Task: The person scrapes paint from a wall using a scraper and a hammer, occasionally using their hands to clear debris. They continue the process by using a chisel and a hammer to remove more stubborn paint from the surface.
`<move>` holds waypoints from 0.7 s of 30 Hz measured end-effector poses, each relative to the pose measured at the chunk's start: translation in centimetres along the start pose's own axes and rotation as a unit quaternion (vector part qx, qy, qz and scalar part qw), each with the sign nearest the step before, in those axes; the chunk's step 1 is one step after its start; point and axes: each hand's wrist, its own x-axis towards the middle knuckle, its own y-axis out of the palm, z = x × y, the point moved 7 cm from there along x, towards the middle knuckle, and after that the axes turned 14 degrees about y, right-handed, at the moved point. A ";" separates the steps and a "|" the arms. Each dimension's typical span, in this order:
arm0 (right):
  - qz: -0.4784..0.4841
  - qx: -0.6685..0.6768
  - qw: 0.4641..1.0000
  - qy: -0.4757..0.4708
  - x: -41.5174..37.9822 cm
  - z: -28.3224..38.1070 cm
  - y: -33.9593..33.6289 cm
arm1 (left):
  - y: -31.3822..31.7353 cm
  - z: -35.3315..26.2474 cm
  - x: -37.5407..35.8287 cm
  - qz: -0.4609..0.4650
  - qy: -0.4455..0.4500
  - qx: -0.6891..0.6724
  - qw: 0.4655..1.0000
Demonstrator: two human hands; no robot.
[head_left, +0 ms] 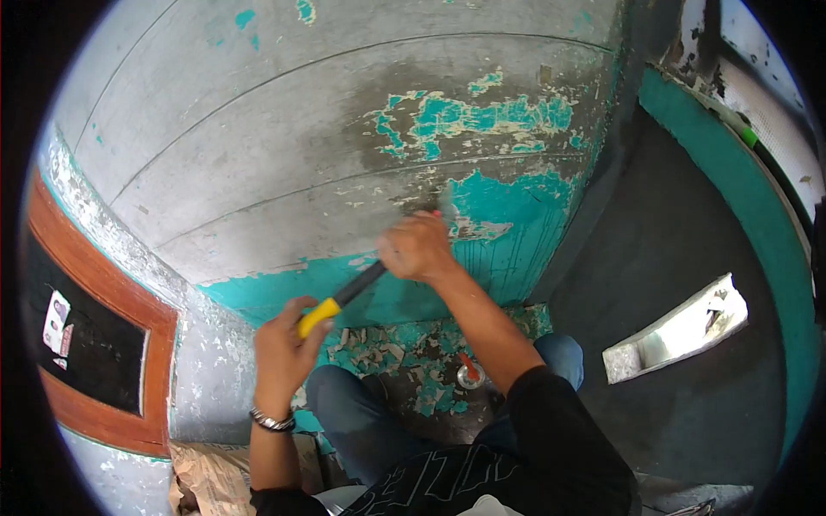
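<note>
My left hand (pixel 286 348) is closed around the yellow end of a long-handled paint scraper (pixel 360 285) with a black and yellow handle. Further up the tool, my right hand (pixel 416 248) grips it near its head, slightly blurred. The scraper's head is pressed close to the wall and mostly hidden by the right hand; a small red bit shows there. Turquoise paint (pixel 503 206) with ragged edges covers the lower wall beside the right hand. Above and to the left, the wall (pixel 275 155) is bare grey with leftover turquoise patches.
Paint flakes (pixel 430 378) litter the floor between my knees. A round metal object with a red part (pixel 470 374) lies among them. At left are a wood-framed panel (pixel 159 378) and a crumpled brown paper bag (pixel 215 477). A dark panel with a bright opening (pixel 624 361) stands at right.
</note>
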 end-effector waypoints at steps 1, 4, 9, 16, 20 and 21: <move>0.025 0.007 1.000 -0.005 1.0 0.9 0.9 | -0.6 0.2 0.1 0.005 0.005 0.007 1.000; 0.024 0.020 0.999 -0.020 2.6 1.7 2.4 | -2.2 0.4 0.7 -0.033 0.044 0.027 0.998; 0.012 0.012 0.999 -0.037 2.4 -0.8 1.5 | -0.4 1.2 3.2 -0.021 0.052 -0.013 0.998; -0.078 -0.063 0.995 -0.008 -3.7 -11.7 -4.7 | 8.4 -5.1 9.0 0.084 0.198 0.042 0.976; -0.090 -0.114 0.984 0.107 -5.9 -17.2 -11.5 | 14.6 -9.1 11.4 0.113 0.240 0.056 0.963; -0.076 -0.120 0.981 0.134 -5.9 -17.4 -12.3 | 14.5 -9.7 10.8 0.079 0.260 0.000 0.962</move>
